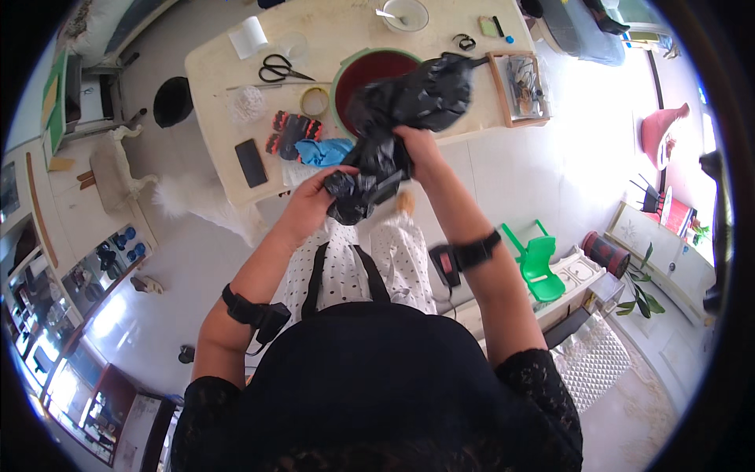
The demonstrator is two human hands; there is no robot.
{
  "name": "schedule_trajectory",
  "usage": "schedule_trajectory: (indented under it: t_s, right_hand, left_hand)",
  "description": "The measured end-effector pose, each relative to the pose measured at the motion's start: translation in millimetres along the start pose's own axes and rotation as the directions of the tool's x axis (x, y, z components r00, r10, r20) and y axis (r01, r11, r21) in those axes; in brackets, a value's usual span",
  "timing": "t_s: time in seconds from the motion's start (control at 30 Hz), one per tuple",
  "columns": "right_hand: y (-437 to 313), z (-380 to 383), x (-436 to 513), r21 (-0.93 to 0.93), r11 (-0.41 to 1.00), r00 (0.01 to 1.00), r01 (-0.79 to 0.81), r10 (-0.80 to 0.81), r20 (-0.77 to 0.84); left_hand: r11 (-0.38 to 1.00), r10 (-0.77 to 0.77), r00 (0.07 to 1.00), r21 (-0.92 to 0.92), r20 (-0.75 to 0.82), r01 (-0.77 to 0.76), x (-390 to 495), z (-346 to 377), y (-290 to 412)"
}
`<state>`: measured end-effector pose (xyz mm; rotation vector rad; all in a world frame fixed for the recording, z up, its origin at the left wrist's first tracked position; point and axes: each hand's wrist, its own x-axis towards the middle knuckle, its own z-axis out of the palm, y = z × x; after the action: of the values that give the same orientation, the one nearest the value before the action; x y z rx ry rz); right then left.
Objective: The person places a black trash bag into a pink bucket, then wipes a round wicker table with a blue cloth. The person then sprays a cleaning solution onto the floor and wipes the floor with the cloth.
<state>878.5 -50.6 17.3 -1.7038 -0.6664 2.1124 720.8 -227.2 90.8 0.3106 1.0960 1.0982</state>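
A crumpled black plastic bag (407, 100) is stretched between my two hands, its upper part puffed out over a green-rimmed basin with a red inside (368, 66). My left hand (315, 197) grips the bag's lower end near the table's front edge. Higher up, my right hand (416, 144) is closed around the gathered middle of the bag. Left of the bag lie a blue cloth (323, 152), a black and orange object (291, 134), a roll of tape (314, 101) and black-handled scissors (283, 69). A dark phone (251, 163) rests near the table's front left edge.
On the table (206, 76) are a white bowl with a spoon (406, 15), a paper roll (252, 34), a ball of white netting (246, 104), and a wooden-framed box (508, 88) at the right. A fluffy white animal (206, 203) is at lower left; a green chair (538, 265) stands right.
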Motion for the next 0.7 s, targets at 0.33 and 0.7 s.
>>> schedule_trajectory:
  t_s: [0.33,0.7]
  right_hand:
    - [8.4,2.2,132.6,0.022,0.943,0.700,-0.332,0.230,0.677]
    - [-91.2,-47.0,54.6,-0.408,0.825,0.920,0.392,-0.352,0.172]
  left_hand:
    - [0.995,0.058,0.974,0.091,-0.221,-0.039,62.4,22.3,3.1]
    - [0.964,0.111,0.955,0.262,-0.275,-0.037,159.6,15.4,0.1]
